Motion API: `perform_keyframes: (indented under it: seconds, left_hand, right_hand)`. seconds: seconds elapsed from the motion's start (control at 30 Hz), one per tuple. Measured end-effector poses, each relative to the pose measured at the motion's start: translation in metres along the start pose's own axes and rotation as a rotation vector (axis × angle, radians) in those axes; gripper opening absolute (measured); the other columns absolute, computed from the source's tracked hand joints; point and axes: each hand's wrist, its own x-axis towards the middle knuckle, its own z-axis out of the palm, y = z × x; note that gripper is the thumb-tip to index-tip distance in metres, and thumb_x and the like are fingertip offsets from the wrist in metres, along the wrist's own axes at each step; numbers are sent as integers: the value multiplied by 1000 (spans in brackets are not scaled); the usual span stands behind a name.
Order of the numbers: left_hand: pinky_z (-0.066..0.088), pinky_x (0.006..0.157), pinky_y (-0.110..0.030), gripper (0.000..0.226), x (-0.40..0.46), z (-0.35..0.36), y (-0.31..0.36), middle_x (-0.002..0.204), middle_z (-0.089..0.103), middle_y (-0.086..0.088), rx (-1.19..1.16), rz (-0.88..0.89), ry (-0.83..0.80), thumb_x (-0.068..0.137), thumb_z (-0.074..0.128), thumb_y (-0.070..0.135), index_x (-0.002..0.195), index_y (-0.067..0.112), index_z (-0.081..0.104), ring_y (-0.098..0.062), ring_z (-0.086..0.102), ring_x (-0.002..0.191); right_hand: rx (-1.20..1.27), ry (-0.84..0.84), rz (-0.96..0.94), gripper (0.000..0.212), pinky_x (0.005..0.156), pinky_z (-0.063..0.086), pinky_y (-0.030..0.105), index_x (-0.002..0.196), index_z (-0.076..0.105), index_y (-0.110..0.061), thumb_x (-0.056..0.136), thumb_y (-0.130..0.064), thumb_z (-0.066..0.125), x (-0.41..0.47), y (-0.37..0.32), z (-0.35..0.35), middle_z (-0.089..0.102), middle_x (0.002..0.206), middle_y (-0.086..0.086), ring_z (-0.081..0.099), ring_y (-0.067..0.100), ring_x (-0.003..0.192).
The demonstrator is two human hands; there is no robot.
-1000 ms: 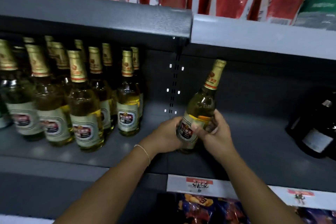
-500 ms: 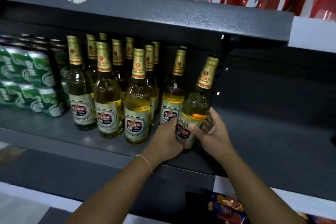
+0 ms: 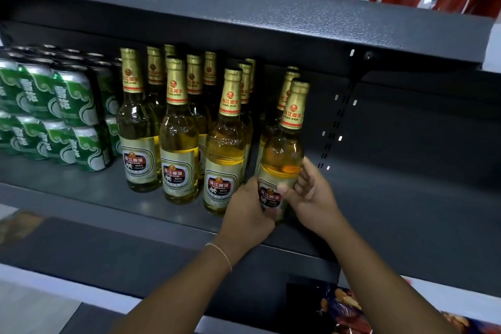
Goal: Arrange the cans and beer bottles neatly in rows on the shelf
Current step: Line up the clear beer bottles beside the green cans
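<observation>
Both hands on bottle (image 3: pixel 282 160) low at label: left hand (image 3: pixel 248 211) fingers wrapped round base, right hand (image 3: pixel 311 195) thumb and fingers pinching side. Held upright just right of front bottles (image 3: pixel 225 149), likely to extend row on shelf (image 3: pixel 379 214). Cans (image 3: pixel 54 114) stacked far left of fingers.

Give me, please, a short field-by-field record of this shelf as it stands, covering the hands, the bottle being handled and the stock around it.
held bottle: beer bottle, upright at the right end of the front row
left hand: left hand grips its lower label
right hand: right hand holds its right side, thumb on the label
bottle group: other beer bottles standing in rows to the left
cans: green cans stacked two high at far left
shelf: dark metal shelf, bare to the right
</observation>
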Motion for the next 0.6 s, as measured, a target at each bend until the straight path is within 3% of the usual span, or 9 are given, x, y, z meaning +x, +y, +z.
perform_keyframes:
  seconds: [0.13, 0.23, 0.33, 0.43, 0.6]
  left_hand:
    - [52, 76, -24, 42, -3, 2, -2, 96, 65, 7, -8, 3, 46, 71, 76, 23, 106, 21, 53, -8, 60, 88]
    - [50, 76, -21, 42, -5, 4, -5, 96, 63, 7, -5, 6, 80, 72, 76, 26, 105, 22, 52, -9, 59, 88]
    - [51, 79, -23, 45, -7, 6, -8, 98, 63, 8, -2, 16, 109, 71, 77, 33, 106, 24, 52, -8, 59, 90]
    - [52, 81, -25, 49, -10, 6, -9, 101, 63, 8, 18, 10, 135, 70, 78, 41, 108, 24, 52, -9, 59, 92]
    - [52, 81, -29, 60, -12, 4, -15, 106, 62, 7, 80, 0, 130, 67, 77, 51, 114, 24, 50, -11, 59, 97]
  right_hand:
    - [-9, 11, -10, 63, 106, 46, 28, 141, 44, -9, 85, 6, 68, -2, -1, 2, 64, 128, -1, 60, 11, 122]
    - [-19, 49, -22, 62, 97, 49, 18, 141, 47, -11, 85, 3, 70, -6, -2, 3, 66, 124, -4, 62, 5, 115]
    - [-55, 105, -45, 58, 86, 51, 14, 137, 51, -24, 86, -4, 71, -9, 2, 6, 66, 120, -7, 63, -3, 107]
    - [-52, 149, -53, 48, 83, 53, 14, 118, 55, -38, 86, -4, 70, -14, 7, 9, 70, 110, -10, 66, -4, 100]
    - [92, 111, -5, 49, 90, 54, 21, 128, 56, -17, 85, 2, 68, -18, 20, 10, 68, 122, 2, 66, 9, 112]
